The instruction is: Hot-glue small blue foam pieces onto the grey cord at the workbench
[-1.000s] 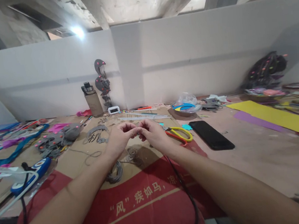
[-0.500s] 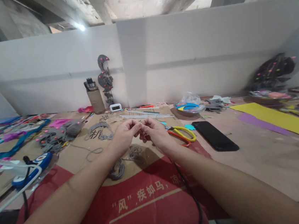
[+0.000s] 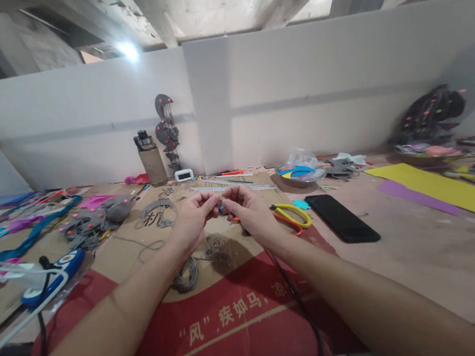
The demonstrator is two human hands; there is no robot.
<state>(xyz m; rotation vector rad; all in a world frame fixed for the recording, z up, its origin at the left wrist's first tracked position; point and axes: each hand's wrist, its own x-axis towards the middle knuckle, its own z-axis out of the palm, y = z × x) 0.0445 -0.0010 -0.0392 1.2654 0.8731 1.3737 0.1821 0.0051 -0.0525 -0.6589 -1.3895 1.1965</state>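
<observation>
My left hand (image 3: 194, 215) and my right hand (image 3: 245, 206) meet over the middle of the cardboard, thumbs and fingertips pinched together. Whatever lies between the fingertips is too small to make out. Below them is a loose tangle of grey cord (image 3: 216, 249), and a coil of grey cord (image 3: 186, 275) lies close to my left wrist. Scissors with yellow and orange handles (image 3: 293, 216) rest just right of my right hand, partly hidden by it. Left of my left hand, a grey cut piece (image 3: 158, 212) lies on the cardboard.
A black phone (image 3: 342, 218) lies to the right, near yellow sheet (image 3: 442, 187). Farther back stand a bottle (image 3: 151, 161), a small white clock (image 3: 183, 176) and a bowl (image 3: 301, 180). At left are a blue-and-white power strip (image 3: 55, 279) and grey pieces with pink pins (image 3: 95, 218).
Both hands stay together in nearly the same place; their fingers have shifted slightly and the thumbs sit a little farther apart. The view has tilted a little upward.
</observation>
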